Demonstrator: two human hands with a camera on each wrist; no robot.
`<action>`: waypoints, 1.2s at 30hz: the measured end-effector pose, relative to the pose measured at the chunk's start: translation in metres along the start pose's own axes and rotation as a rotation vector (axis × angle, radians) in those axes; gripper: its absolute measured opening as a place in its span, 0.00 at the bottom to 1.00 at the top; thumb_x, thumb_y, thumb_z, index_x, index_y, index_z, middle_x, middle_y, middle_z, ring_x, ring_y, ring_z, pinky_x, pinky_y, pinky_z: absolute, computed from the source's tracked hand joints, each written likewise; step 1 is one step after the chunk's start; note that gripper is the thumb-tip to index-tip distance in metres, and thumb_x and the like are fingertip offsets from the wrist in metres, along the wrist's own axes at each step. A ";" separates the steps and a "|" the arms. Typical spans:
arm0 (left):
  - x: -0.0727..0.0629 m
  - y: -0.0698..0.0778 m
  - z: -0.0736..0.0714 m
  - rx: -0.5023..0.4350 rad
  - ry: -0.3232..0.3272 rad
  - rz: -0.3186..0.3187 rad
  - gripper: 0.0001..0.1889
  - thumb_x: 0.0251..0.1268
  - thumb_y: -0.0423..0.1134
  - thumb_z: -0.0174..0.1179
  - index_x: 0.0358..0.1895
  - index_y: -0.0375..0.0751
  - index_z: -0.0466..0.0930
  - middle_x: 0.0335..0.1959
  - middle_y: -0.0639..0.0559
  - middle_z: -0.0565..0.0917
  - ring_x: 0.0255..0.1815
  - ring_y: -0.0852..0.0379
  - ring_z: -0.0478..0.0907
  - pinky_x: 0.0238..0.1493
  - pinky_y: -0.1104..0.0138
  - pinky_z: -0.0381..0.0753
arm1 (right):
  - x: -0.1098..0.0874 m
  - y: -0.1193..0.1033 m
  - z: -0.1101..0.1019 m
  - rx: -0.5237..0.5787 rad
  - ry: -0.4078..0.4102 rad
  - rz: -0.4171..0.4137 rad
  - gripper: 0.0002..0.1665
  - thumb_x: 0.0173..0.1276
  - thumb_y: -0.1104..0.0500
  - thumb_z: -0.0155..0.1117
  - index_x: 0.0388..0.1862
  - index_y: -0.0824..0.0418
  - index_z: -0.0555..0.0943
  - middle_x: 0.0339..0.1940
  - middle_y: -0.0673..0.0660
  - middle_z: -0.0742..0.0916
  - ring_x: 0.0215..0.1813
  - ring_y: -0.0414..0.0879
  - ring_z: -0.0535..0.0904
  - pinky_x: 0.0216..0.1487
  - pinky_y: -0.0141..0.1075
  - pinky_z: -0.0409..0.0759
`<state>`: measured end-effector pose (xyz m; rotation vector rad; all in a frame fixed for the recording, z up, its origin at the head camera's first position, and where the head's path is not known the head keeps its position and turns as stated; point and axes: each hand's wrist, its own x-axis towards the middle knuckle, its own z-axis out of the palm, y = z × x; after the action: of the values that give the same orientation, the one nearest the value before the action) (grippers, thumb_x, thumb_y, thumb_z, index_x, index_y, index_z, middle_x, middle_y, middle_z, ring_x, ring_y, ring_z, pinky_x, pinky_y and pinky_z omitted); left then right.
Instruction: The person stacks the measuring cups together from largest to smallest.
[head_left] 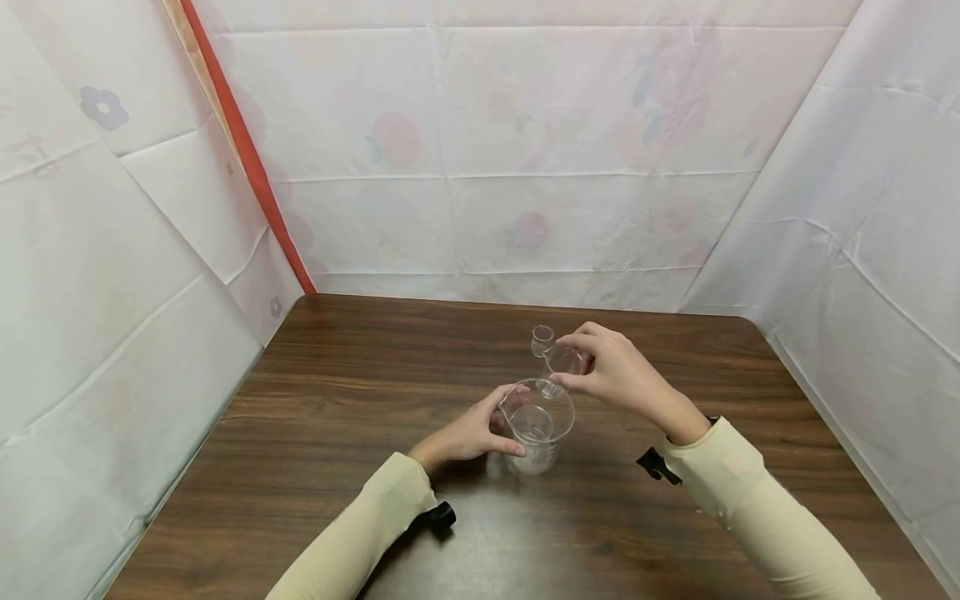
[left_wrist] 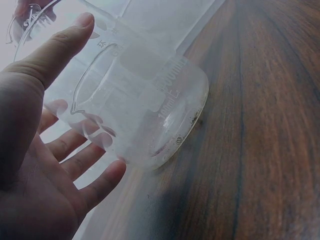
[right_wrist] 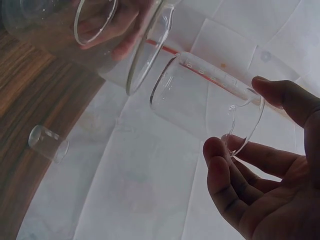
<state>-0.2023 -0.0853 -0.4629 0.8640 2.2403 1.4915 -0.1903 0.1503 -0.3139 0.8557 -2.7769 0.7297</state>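
A large glass beaker (head_left: 561,423) stands on the table with a smaller glass beaker (head_left: 532,427) nested inside it. My left hand (head_left: 471,429) holds the large beaker from the left, thumb on the near side and fingers round the far side. White volume markings show on its wall in the left wrist view. My right hand (head_left: 615,371) pinches another glass beaker (right_wrist: 192,95) by its rim, up off the table, just behind and right of the large beaker's mouth. Farther back, the smallest glass beaker (head_left: 542,342) stands on the table.
The dark wood-grain table (head_left: 360,400) has its far edge against a pale patterned curtain (head_left: 480,225). Similar sheets hang at left and right. A red strip (head_left: 247,158) runs down the back left corner.
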 end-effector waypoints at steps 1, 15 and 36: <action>0.000 0.000 0.000 0.000 -0.001 -0.001 0.46 0.53 0.45 0.74 0.73 0.48 0.56 0.72 0.48 0.67 0.61 0.48 0.76 0.59 0.62 0.73 | 0.000 0.000 0.001 -0.001 -0.004 -0.004 0.24 0.56 0.54 0.76 0.50 0.64 0.84 0.37 0.56 0.82 0.28 0.37 0.75 0.31 0.30 0.75; 0.000 -0.001 0.000 -0.003 -0.028 0.011 0.47 0.56 0.45 0.72 0.76 0.47 0.52 0.74 0.51 0.64 0.73 0.52 0.64 0.62 0.57 0.72 | -0.001 -0.001 0.016 0.048 -0.077 -0.022 0.23 0.58 0.56 0.74 0.51 0.64 0.83 0.40 0.56 0.83 0.27 0.35 0.73 0.28 0.28 0.74; -0.001 -0.002 -0.002 -0.007 -0.036 -0.004 0.48 0.55 0.50 0.72 0.75 0.49 0.52 0.75 0.49 0.62 0.71 0.51 0.65 0.63 0.56 0.72 | -0.001 -0.003 0.034 0.024 -0.134 -0.077 0.23 0.56 0.55 0.75 0.49 0.64 0.84 0.38 0.55 0.83 0.25 0.34 0.68 0.26 0.28 0.69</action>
<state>-0.2032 -0.0875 -0.4639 0.8770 2.2082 1.4699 -0.1881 0.1321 -0.3426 1.0462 -2.8372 0.7188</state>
